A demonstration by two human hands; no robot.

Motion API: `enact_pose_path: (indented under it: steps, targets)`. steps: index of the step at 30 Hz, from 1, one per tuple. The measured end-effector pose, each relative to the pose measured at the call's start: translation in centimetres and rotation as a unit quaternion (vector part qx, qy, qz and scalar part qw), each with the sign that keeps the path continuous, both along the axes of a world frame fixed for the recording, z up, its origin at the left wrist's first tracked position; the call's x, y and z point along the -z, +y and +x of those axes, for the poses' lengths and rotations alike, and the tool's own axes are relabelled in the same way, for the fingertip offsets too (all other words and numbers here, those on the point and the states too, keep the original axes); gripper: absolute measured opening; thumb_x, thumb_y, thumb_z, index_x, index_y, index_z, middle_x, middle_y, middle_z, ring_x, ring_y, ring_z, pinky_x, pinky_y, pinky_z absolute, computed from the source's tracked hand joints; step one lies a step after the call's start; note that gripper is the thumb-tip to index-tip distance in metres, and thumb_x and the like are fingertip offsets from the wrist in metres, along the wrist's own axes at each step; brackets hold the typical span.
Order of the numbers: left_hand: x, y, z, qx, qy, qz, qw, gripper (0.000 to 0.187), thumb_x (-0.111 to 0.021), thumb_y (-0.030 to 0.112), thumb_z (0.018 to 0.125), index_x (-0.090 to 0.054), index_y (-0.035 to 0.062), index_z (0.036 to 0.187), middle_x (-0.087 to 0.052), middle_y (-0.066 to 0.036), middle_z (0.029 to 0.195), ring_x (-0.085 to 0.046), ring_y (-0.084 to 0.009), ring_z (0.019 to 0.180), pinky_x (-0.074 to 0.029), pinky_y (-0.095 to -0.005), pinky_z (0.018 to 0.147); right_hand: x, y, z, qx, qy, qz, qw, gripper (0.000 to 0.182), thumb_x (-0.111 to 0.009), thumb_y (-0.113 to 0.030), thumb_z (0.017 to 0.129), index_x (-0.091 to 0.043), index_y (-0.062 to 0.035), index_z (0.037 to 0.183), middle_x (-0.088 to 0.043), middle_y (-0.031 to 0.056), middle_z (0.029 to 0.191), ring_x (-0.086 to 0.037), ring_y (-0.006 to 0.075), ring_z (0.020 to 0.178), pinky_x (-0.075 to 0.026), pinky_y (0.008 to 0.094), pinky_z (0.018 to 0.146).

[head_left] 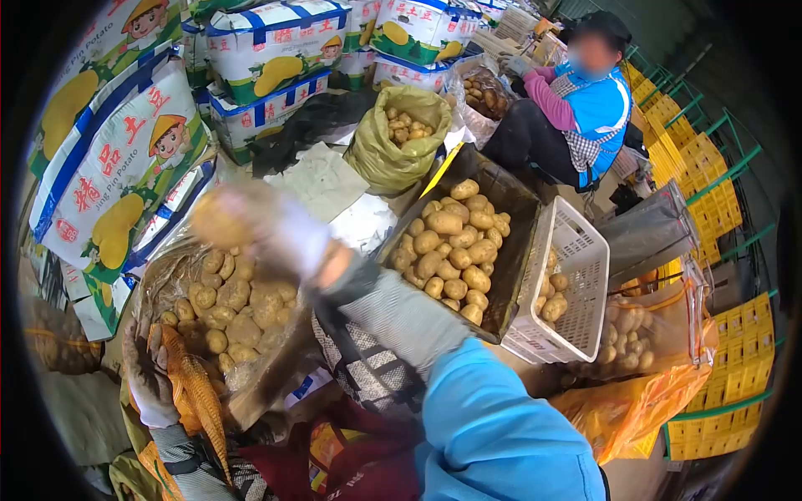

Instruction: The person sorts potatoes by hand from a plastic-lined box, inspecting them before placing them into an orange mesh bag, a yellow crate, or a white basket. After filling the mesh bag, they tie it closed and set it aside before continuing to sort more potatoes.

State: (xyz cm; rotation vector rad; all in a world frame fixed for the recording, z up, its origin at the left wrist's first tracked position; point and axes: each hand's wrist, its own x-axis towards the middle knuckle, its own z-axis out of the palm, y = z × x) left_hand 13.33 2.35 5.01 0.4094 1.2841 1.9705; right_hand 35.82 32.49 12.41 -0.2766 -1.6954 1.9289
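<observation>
My right hand (pixel 271 225), gloved and blurred by motion, holds a potato (pixel 219 219) above the far edge of a plastic-lined box. Many potatoes (pixel 242 313) fill that box. At the box's left side is my left hand (pixel 149 380) in a grey and white glove, beside an orange-brown strip of textured material (pixel 196 388); its fingers are partly hidden. To the right of my right arm, a dark crate (pixel 522 225) holds a heap of potatoes. Beyond my right hand stands a green sack (pixel 376 159) with potatoes inside.
A white basket (pixel 589 288) with potatoes stands beside the dark crate. Printed potato packages (pixel 125 167) are stacked at left and behind. A co-worker (pixel 576 108) sits at the upper right. Orange bags (pixel 635 401) lie at the lower right, near yellow crates (pixel 727 367).
</observation>
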Motion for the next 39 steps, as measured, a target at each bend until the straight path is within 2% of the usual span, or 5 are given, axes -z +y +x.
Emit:
enact_pose_path:
  steps: [13,20,29,34,39]
  targets:
    - [-0.6,-1.5,-0.4,-0.142,-0.069,0.008,0.987,0.041,-0.052,0.032,0.102,-0.053,0.0092,0.136,-0.06,-0.01,0.132,-0.066,-0.0192,0.103,-0.054,-0.0267,0.082,20.6,20.8,31.3,0.535,-0.425,0.061,0.728,0.019,-0.073,-0.02,0.078,-0.061,-0.0056,0.074,-0.058,0.0047,0.068,-0.05,0.0172,0.055,-0.044,0.0341,0.051]
    - [-2.5,-1.7,0.3,-0.172,-0.11,0.023,0.979,0.039,-0.052,0.027,0.102,-0.053,0.0057,0.135,-0.062,-0.011,0.126,-0.066,-0.0206,0.107,-0.058,-0.0263,0.08,4.7,12.6,1.3,0.088,-0.352,0.204,0.909,0.034,-0.062,-0.034,0.096,-0.065,-0.0008,0.098,-0.07,0.0078,0.091,-0.065,0.0129,0.075,-0.051,0.0249,0.067]
    - [-3.2,-1.5,-0.6,-0.204,-0.179,0.069,0.96,0.034,-0.052,0.029,0.102,-0.056,0.0053,0.127,-0.065,-0.009,0.114,-0.065,-0.0195,0.099,-0.054,-0.0274,0.076,23.6,-3.8,-20.6,-0.266,-0.426,0.707,0.497,0.065,-0.074,-0.024,0.072,-0.053,-0.0129,0.132,-0.059,0.0154,0.13,-0.057,0.0314,0.121,-0.046,0.043,0.101]
    - [-3.8,-1.2,-0.6,-0.192,-0.178,0.011,0.965,0.037,-0.053,0.034,0.101,-0.057,0.0081,0.127,-0.065,-0.007,0.114,-0.063,-0.0192,0.105,-0.049,-0.0311,0.086,27.7,-4.1,-21.6,-0.259,-0.475,0.606,0.583,0.077,-0.078,-0.022,0.072,-0.043,-0.0074,0.139,-0.054,0.0171,0.135,-0.054,0.0359,0.124,-0.045,0.0432,0.102]
    - [-2.9,-0.6,-0.3,-0.177,-0.183,0.028,0.967,0.036,-0.054,0.035,0.1,-0.057,0.0103,0.127,-0.066,-0.005,0.113,-0.062,-0.0183,0.104,-0.047,-0.0315,0.089,28.6,0.7,-18.7,-0.123,-0.352,-0.374,0.849,0.06,-0.068,-0.046,0.088,-0.054,-0.0099,0.133,-0.064,0.0109,0.12,-0.063,0.0231,0.108,-0.052,0.0365,0.09]
